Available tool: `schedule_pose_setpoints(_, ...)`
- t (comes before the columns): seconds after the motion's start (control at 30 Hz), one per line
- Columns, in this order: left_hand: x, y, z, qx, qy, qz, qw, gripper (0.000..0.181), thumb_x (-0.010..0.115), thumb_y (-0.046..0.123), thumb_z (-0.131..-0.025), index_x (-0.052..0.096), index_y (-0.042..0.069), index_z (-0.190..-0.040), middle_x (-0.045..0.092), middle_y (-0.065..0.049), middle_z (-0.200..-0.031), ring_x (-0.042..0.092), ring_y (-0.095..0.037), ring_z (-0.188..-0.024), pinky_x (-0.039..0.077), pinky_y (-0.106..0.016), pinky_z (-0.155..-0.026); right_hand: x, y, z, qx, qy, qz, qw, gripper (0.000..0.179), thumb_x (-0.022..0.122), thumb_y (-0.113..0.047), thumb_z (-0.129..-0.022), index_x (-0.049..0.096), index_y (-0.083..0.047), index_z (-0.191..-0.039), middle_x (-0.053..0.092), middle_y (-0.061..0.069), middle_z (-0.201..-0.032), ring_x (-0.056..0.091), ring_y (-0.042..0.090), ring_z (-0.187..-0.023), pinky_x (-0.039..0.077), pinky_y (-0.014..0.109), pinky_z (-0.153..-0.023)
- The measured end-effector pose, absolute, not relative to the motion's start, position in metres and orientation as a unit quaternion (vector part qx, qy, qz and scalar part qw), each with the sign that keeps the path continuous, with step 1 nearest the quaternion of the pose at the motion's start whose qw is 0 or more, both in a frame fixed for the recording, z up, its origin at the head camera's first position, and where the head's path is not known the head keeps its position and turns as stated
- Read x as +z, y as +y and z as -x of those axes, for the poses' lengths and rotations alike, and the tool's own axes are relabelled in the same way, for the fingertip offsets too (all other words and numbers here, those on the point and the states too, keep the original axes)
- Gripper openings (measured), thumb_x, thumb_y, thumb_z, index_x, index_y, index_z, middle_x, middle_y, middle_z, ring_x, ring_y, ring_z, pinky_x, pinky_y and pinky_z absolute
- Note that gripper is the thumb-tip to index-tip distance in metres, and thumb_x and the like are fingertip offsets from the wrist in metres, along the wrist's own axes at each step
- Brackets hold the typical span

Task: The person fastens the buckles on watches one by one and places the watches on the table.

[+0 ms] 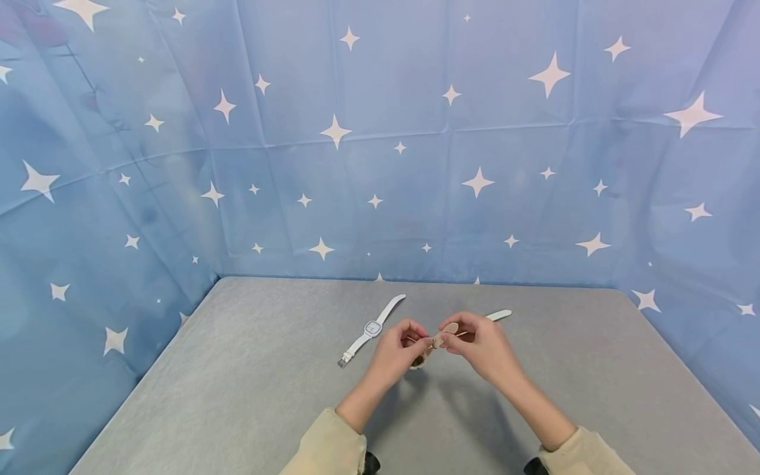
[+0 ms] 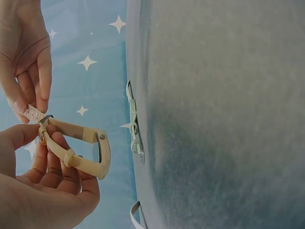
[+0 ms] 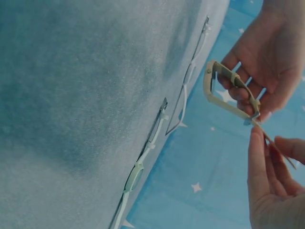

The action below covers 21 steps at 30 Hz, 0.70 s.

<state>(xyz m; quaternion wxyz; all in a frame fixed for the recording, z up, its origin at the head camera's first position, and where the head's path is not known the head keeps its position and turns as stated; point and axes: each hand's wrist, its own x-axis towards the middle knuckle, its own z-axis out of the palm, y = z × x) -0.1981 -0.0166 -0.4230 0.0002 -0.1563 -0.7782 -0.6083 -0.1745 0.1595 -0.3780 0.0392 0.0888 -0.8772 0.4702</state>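
Observation:
A cream wristwatch [image 2: 102, 153] is held off the table between both hands, its strap bent into a loop with the buckle [image 2: 46, 119] where the two strap parts meet. My left hand [image 1: 399, 349] pinches the strap near that buckle, its other fingers curled under the loop. Thumb and fingers of my right hand [image 1: 483, 346] grip the strap's free end [image 3: 281, 151], which sticks out past the buckle. The watch case hangs at the loop's far side, seen edge-on in both wrist views. In the head view the fingers hide much of it.
Left of the hands, a white wristwatch [image 1: 373, 328] lies stretched out on the grey table [image 1: 237, 396]. Behind my right hand lies another pale watch [image 3: 135, 176], mostly covered in the head view. A blue star-patterned cloth [image 1: 415, 165] hangs along the table's back edge.

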Motion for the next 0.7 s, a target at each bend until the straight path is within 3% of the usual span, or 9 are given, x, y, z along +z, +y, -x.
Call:
schedule_pose_setpoints(0.33, -0.4250, -0.0156, 0.1995, -0.622, -0.767, 0.159, 0.005, 0.010, 0.068, 0.008, -0.091, 0.066, -0.002, -0.094, 0.069, -0.021, -0.088, 0.054, -0.009, -0.067, 0.044, -0.016, -0.056, -0.3777, 0.1610, 0.1749, 0.484, -0.869, -0.093, 0.041, 0.013, 0.069, -0.009, -0.092, 0.070, -0.002, -0.104, 0.074, 0.010, -0.090, 0.074, 0.018, -0.080, 0.060, 0.024, -0.071)
schedule_pose_setpoints(0.53, -0.4258, -0.0162, 0.1998, -0.610, -0.777, 0.157, 0.003, 0.011, 0.069, 0.009, -0.090, 0.066, -0.001, -0.093, 0.068, -0.019, -0.086, 0.054, -0.007, -0.065, 0.044, -0.017, -0.056, -0.3780, 0.1615, 0.1749, 0.492, -0.865, -0.092, 0.038, 0.014, 0.068, -0.008, -0.093, 0.070, 0.000, -0.104, 0.074, 0.012, -0.091, 0.074, 0.025, -0.082, 0.060, 0.025, -0.072)
schedule_pose_setpoints(0.7, -0.4255, -0.0169, 0.1991, -0.604, -0.782, 0.155, -0.003, 0.012, 0.070, 0.010, -0.090, 0.066, -0.001, -0.092, 0.067, -0.016, -0.084, 0.055, -0.008, -0.065, 0.046, -0.017, -0.056, -0.3798, 0.1611, 0.1760, 0.492, -0.866, -0.086, 0.034, 0.012, 0.068, -0.007, -0.092, 0.070, -0.002, -0.103, 0.074, 0.011, -0.089, 0.074, 0.023, -0.082, 0.060, 0.024, -0.072)
